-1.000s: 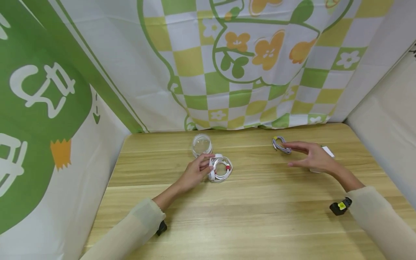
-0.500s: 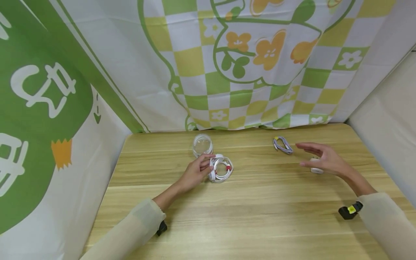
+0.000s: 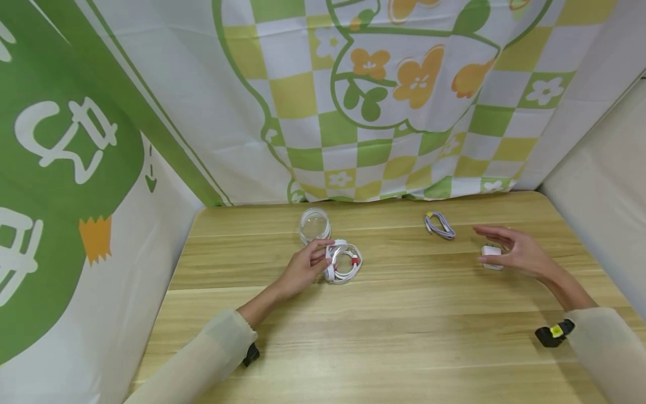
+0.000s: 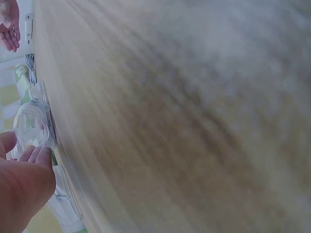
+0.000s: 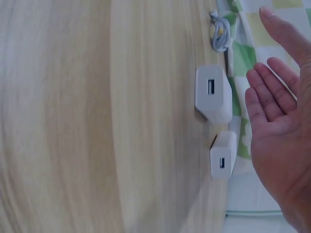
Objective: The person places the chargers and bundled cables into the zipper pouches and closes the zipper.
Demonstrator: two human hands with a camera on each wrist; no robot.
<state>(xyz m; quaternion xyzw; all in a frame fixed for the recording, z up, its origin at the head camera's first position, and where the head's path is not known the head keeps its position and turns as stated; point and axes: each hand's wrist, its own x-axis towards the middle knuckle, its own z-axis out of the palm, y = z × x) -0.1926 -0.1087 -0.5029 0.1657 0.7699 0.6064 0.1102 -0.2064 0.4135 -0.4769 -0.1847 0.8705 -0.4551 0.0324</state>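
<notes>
My left hand holds a clear round case with a white rim between thumb and fingers. A white coiled cable with a red tie lies against its right side. Over at the right, my right hand hovers with fingers and thumb apart and nothing between them. Below it stands a white charging plug, partly covered by the thumb. The right wrist view has two such plugs, a nearer charging plug and a second charging plug, each with a USB port facing the camera.
A lilac coiled cable with a yellow tie lies left of the right hand. Another clear round case with a white rim sits behind the left hand. Patterned cloth hangs along the back edge of the wooden table.
My right hand has drawn away from the lilac cable, moving right and slightly toward me, over the plug. The left hand stays where it was.
</notes>
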